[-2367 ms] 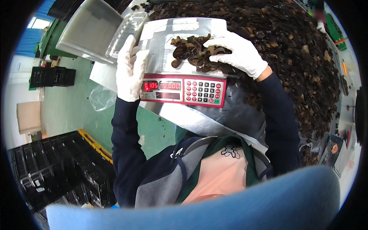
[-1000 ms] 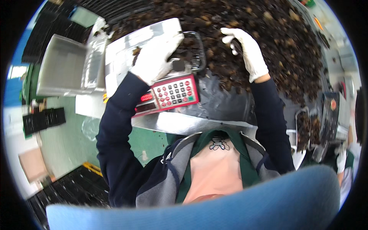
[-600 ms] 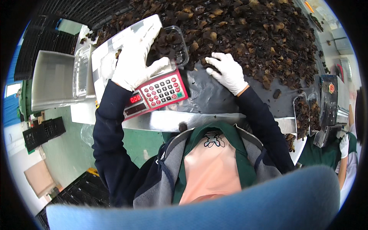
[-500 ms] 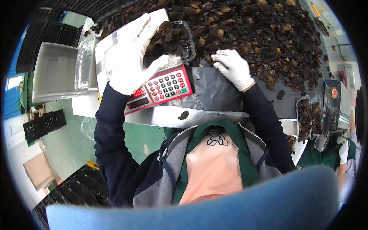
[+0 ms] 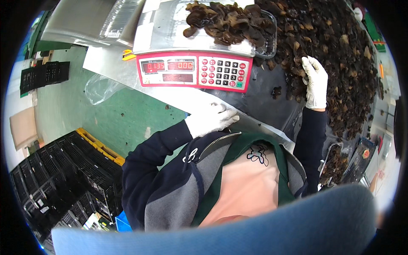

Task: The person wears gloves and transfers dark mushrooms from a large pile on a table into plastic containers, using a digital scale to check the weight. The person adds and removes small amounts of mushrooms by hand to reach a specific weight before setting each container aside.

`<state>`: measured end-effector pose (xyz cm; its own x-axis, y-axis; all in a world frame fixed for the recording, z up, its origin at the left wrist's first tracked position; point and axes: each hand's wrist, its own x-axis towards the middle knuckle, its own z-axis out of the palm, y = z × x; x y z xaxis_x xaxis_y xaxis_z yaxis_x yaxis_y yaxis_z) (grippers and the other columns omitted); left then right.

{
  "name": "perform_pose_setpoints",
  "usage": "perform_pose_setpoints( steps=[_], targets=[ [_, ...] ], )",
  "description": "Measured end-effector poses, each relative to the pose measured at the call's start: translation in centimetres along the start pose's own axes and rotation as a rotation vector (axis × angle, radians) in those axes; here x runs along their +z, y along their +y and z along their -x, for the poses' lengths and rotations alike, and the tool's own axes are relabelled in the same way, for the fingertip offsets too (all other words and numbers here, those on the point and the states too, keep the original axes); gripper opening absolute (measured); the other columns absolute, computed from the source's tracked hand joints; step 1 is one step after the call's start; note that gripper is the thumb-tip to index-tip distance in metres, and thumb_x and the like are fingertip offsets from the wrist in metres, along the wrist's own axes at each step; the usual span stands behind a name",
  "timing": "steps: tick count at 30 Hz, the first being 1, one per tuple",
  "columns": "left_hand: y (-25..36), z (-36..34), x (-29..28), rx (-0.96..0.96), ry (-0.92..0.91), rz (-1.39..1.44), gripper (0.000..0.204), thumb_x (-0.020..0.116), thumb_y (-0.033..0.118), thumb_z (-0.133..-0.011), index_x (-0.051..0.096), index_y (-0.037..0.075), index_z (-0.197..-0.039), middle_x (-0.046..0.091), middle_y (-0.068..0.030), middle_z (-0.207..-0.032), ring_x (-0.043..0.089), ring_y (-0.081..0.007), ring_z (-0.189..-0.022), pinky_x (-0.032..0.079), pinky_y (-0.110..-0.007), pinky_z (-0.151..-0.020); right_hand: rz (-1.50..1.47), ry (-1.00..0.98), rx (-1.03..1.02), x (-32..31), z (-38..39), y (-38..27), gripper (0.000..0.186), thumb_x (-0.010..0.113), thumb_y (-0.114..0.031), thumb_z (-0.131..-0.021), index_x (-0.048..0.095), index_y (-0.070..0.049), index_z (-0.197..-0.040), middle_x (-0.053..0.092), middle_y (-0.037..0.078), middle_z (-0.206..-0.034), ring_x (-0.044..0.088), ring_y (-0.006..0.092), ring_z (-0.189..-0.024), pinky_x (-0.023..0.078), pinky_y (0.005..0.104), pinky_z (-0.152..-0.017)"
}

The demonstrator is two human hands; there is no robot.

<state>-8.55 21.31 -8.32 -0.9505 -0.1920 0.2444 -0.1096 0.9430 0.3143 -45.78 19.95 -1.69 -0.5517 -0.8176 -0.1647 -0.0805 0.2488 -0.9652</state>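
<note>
- Your right hand [image 5: 315, 83] is part-curled at the edge of the dark fungus pile [image 5: 344, 55], fingers bent; its palm side is turned away, so you cannot tell whether it grips a piece.
- Your left hand [image 5: 212, 119] lies in front of your jacket [image 5: 174, 202], near the table edge, fingers loosely bent together; its underside is hidden, so you cannot tell whether it grasps anything.
- Both hands are apart from the red-framed scale [image 5: 195, 70].
- Heaped fungus [image 5: 229, 23] sits on your scale in a clear tray [image 5: 274, 36].
- One loose piece [image 5: 276, 92] lies on the black sheet [image 5: 259, 95], left of your right hand.
</note>
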Motion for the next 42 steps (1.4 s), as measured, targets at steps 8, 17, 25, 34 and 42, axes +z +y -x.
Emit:
perform_pose_setpoints(
  steps=[8, 17, 25, 34, 42],
  targets=[
    [-3.2, -1.7, -8.3, -0.195, 0.387, 0.078, 0.023, 0.07, 0.008, -0.09, 0.071, 0.006, -0.113, 0.073, -0.0117, -0.099, 0.068, -0.0262, -0.096, 0.052, -0.038, -0.089, 0.039, -0.42, -0.751, 13.3, 0.1, -11.6, 0.024, 0.072, -0.022, -0.096, 0.076, -0.008, -0.115, 0.076, 0.005, -0.102, 0.07, 0.0132, -0.082, 0.055, 0.0288, -0.073],
    [-11.6, -4.2, -14.1, -0.567, 0.805, -0.033, 0.051, 0.075, 0.015, -0.089, 0.058, 0.0, -0.135, 0.066, -0.0175, -0.123, 0.063, -0.031, -0.115, 0.048, -0.04, -0.102, 0.806, -0.514, -1.324, 23.5, -4.9, -8.5, 0.044, 0.066, -0.042, -0.094, 0.065, -0.021, -0.132, 0.066, 0.01, -0.129, 0.062, 0.0316, -0.119, 0.05, 0.0438, -0.102],
    [-12.4, -3.5, -13.2, -0.524, 0.774, 0.083, 0.071, 0.073, 0.016, -0.091, 0.041, -0.006, -0.151, 0.056, -0.0242, -0.141, 0.056, -0.0345, -0.13, 0.044, -0.041, -0.11, 0.534, -0.576, -1.191, 20.3, -2.3, -14.0, 0.055, 0.079, -0.032, -0.086, 0.064, -0.011, -0.135, 0.066, 0.01, -0.133, 0.064, 0.0256, -0.12, 0.05, 0.0381, -0.105],
    [-12.6, -2.5, -16.5, -0.675, 0.816, 0.619, 0.067, 0.066, 0.019, -0.098, 0.036, -0.001, -0.155, 0.053, -0.0222, -0.143, 0.053, -0.0278, -0.132, 0.045, -0.037, -0.109, 0.271, -0.437, -0.91, 14.6, -1.4, -15.6, 0.034, 0.076, -0.024, -0.092, 0.072, -0.008, -0.122, 0.073, 0.006, -0.107, 0.069, 0.0159, -0.096, 0.054, 0.0302, -0.088],
    [-15.4, -0.6, -18.8, -0.577, 0.83, 0.796, 0.059, 0.052, 0.022, -0.108, 0.031, 0.003, -0.159, 0.043, -0.016, -0.157, 0.043, -0.0212, -0.144, 0.032, -0.033, -0.119, 0.137, -0.116, -0.311, 6.1, -0.4, -10.5, 0.028, 0.07, -0.02, -0.097, 0.074, -0.003, -0.119, 0.075, -0.001, -0.103, 0.055, 0.0014, -0.076, 0.043, 0.0181, -0.067]
  ],
)
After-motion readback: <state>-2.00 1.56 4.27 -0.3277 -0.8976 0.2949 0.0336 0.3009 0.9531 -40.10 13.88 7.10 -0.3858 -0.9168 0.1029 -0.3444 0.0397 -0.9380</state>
